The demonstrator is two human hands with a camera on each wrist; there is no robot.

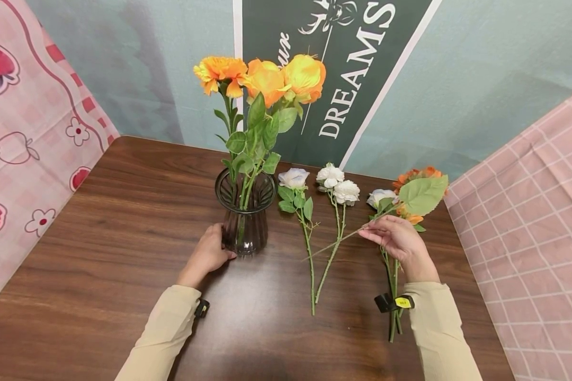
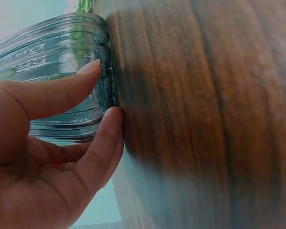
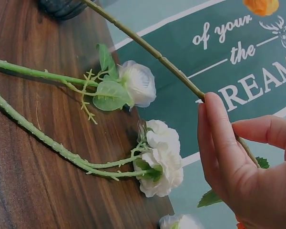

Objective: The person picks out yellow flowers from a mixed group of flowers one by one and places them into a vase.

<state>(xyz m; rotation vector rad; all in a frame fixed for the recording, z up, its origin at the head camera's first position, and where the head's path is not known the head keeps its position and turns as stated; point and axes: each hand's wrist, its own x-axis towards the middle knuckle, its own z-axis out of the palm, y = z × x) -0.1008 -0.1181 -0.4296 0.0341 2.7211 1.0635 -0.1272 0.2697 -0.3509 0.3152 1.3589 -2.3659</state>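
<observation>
A dark, see-through glass vase (image 1: 246,233) stands upright on the table, holding several orange and yellow flowers (image 1: 267,82) with green leaves. My left hand (image 1: 209,251) grips the vase low at its base; in the left wrist view the thumb (image 2: 62,93) lies across the ribbed glass, the fingers at its other side. Between thumb and fingers, my right hand (image 1: 398,238) pinches a thin brownish-green flower stem (image 3: 152,52), slanted above the table, its bare end towards the vase. A large green leaf (image 1: 424,194) shows beyond that hand; whether the orange blooms (image 1: 417,177) behind belong to this stem, I cannot tell.
Between vase and right hand lie a pale lilac-white rose (image 1: 293,179) and a branching stem of white flowers (image 1: 346,192). More stems (image 1: 393,317) and a whitish rose (image 1: 380,198) lie under the right arm. A lettered green backdrop (image 1: 286,143) hangs behind the table (image 1: 100,254).
</observation>
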